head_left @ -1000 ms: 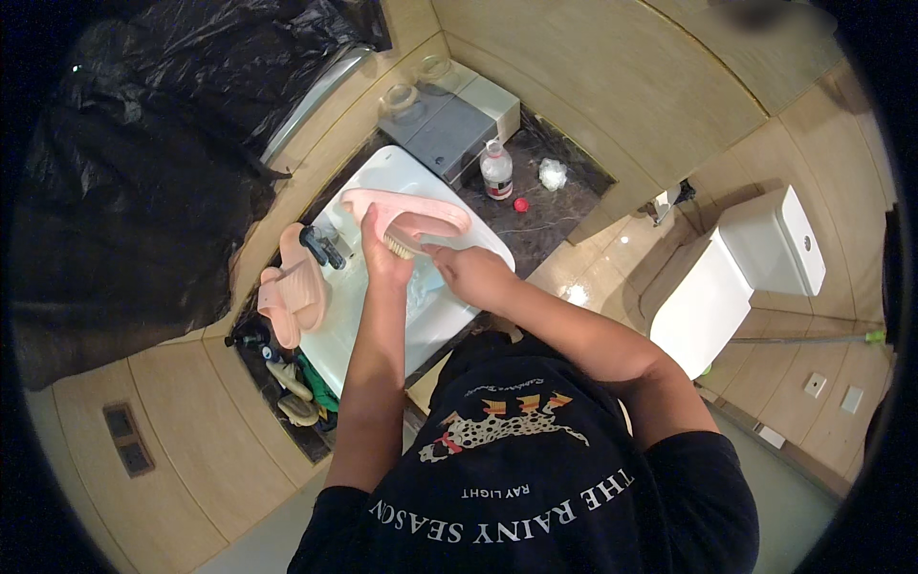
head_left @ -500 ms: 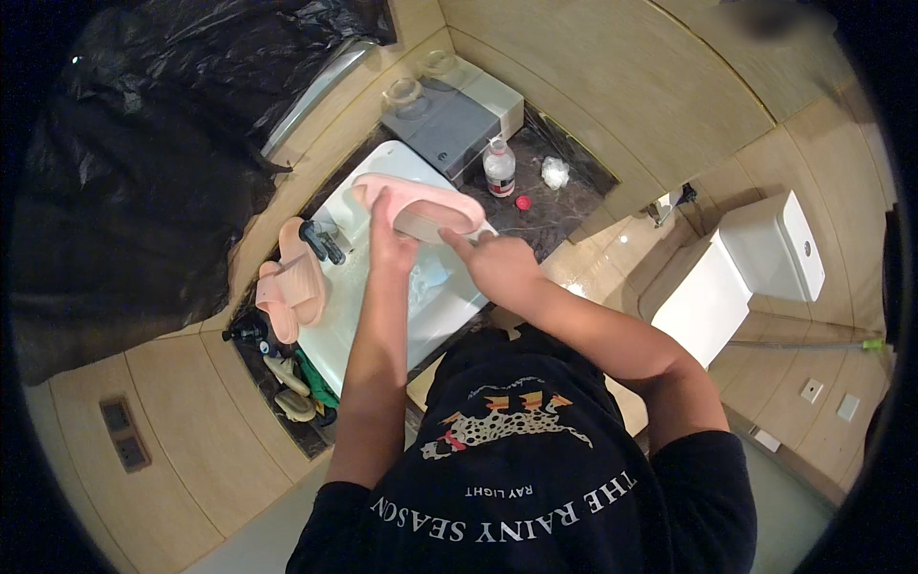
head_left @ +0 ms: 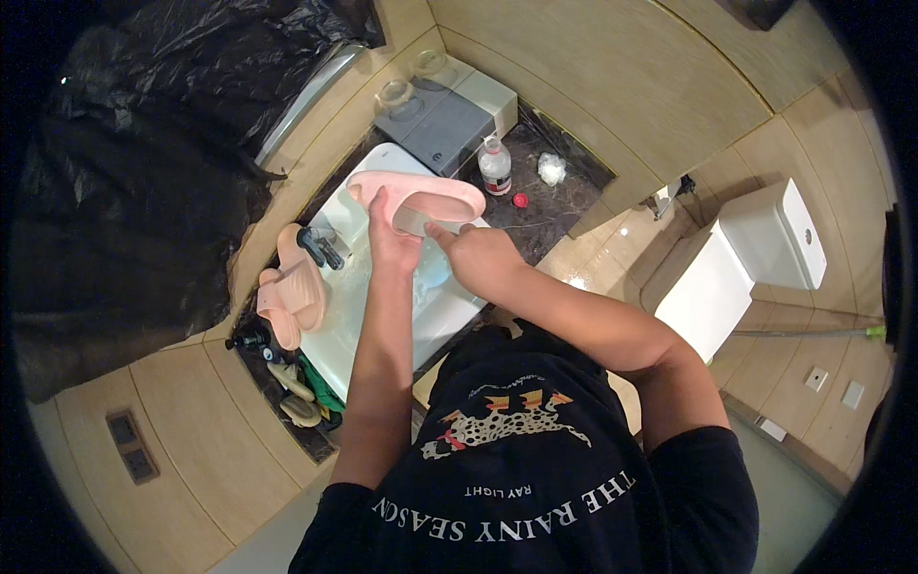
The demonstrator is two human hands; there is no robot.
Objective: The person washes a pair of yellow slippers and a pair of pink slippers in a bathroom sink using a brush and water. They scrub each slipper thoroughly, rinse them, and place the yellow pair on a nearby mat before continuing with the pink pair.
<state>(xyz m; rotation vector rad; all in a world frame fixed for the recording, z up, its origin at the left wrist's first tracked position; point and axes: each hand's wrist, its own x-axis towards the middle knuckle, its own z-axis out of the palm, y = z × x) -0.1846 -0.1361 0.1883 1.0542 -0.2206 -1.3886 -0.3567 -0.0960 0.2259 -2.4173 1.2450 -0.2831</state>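
Note:
Over the white sink, my left hand grips a pale pink slipper by its side, its fingers partly hidden by it. The slipper is tilted, with its strap opening facing me. My right hand is at that opening, its fingers bent and the index finger reaching toward the inside. A pale patch shows at the fingertip; I cannot make out whether it is something held. Two more pink slippers lean together on the sink's left rim beside the dark faucet. Something pale blue lies in the basin.
On the dark counter stand a grey box, a clear bottle, a red cap and crumpled white plastic. Bottles and tubes crowd the left corner. A white toilet is at right.
My right hand has moved left and slightly down along the slipper's opening. The slipper has shifted slightly in my left hand's grip.

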